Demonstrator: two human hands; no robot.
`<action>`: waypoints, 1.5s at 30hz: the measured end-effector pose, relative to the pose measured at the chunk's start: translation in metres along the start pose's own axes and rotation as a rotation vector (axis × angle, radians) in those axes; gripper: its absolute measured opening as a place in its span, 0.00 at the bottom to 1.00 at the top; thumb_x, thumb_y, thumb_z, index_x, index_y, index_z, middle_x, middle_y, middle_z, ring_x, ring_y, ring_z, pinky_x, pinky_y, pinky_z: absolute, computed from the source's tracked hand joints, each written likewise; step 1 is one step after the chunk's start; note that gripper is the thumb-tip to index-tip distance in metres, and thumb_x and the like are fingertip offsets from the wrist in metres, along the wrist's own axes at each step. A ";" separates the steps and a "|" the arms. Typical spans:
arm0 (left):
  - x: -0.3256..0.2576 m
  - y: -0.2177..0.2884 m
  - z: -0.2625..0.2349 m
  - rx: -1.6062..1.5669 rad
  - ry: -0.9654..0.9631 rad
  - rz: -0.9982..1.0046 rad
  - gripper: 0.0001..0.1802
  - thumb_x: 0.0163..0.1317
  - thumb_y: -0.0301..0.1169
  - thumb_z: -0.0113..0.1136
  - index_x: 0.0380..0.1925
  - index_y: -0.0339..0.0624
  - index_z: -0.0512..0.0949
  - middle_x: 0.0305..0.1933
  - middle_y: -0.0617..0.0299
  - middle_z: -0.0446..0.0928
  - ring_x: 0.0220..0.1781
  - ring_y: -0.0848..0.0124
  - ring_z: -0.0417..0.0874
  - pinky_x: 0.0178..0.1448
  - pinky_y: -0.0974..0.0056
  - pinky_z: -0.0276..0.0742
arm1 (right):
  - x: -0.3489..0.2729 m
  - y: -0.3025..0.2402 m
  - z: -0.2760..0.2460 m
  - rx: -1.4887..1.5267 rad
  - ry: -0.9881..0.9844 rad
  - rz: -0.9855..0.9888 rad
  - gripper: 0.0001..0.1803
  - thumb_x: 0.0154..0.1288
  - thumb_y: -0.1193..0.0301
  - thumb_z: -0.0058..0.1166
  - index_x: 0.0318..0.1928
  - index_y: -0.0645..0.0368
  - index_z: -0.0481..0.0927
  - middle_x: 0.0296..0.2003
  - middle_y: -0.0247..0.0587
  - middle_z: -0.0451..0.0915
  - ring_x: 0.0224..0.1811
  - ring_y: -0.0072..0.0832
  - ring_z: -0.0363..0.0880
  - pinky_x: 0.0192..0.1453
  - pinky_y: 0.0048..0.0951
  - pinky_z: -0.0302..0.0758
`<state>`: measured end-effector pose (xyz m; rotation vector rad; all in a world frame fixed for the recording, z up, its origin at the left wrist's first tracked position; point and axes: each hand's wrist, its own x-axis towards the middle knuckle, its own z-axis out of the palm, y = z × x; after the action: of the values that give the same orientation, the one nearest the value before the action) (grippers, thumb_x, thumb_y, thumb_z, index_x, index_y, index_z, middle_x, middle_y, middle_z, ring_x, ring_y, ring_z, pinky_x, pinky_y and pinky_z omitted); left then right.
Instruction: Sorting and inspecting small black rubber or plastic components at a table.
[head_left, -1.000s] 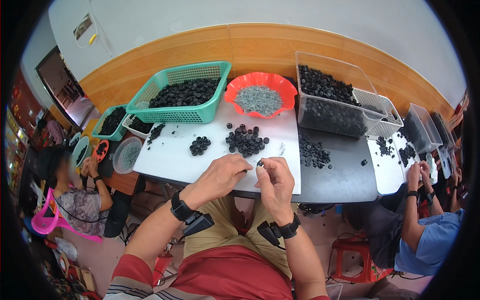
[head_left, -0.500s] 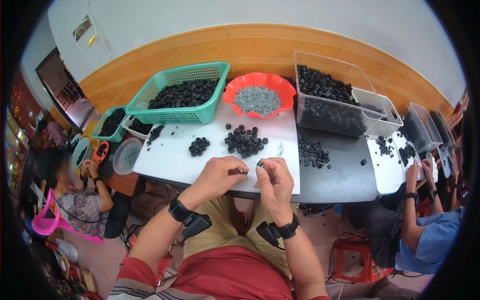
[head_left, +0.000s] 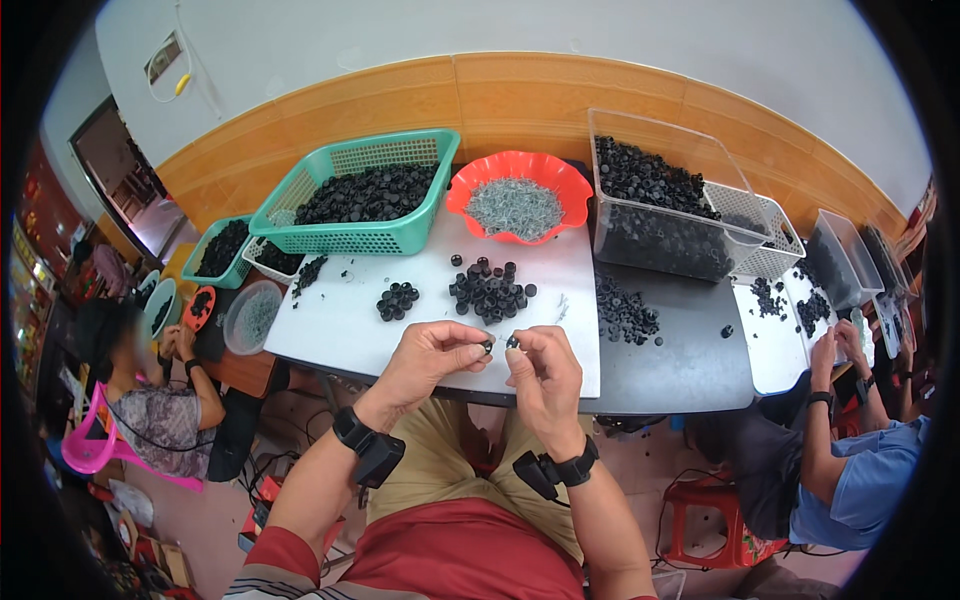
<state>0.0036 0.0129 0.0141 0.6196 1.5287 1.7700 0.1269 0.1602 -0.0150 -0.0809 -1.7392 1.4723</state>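
Head view: fingers of my left hand (head_left: 432,355) pinch one small black cap (head_left: 487,347); my right hand (head_left: 545,370) pinches another (head_left: 512,342) just beside it, over the table (head_left: 330,325) edge. Either could slip, I judge, falling lapward, missing the pile (head_left: 488,290) beyond my fingertips.

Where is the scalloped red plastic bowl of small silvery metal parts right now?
In the head view, the red bowl sits at the table's far edge, between the green basket on its left and the clear bin on its right.
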 end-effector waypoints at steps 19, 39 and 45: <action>0.001 -0.007 -0.007 -0.195 -0.063 0.022 0.13 0.67 0.19 0.67 0.50 0.30 0.83 0.47 0.54 0.86 0.46 0.71 0.87 0.54 0.66 0.86 | 0.003 -0.004 -0.002 -0.136 -0.105 -0.108 0.09 0.70 0.82 0.60 0.49 0.67 0.80 0.43 0.41 0.76 0.28 0.20 0.77 0.30 0.21 0.74; 0.000 -0.011 -0.008 -0.232 -0.079 0.036 0.15 0.67 0.19 0.66 0.53 0.28 0.82 0.47 0.53 0.86 0.46 0.70 0.88 0.56 0.65 0.87 | 0.003 -0.011 -0.001 -0.176 -0.130 -0.098 0.11 0.68 0.82 0.62 0.50 0.66 0.81 0.42 0.42 0.77 0.28 0.21 0.77 0.30 0.22 0.73; -0.001 -0.010 -0.008 -0.222 -0.084 0.021 0.15 0.68 0.20 0.65 0.54 0.28 0.82 0.47 0.53 0.86 0.46 0.70 0.88 0.56 0.65 0.87 | 0.002 -0.009 0.000 -0.202 -0.131 -0.103 0.11 0.68 0.81 0.63 0.50 0.65 0.81 0.41 0.42 0.77 0.29 0.23 0.76 0.31 0.23 0.72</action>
<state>0.0003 0.0072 0.0028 0.5925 1.2519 1.8731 0.1298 0.1589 -0.0058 0.0001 -1.9647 1.2489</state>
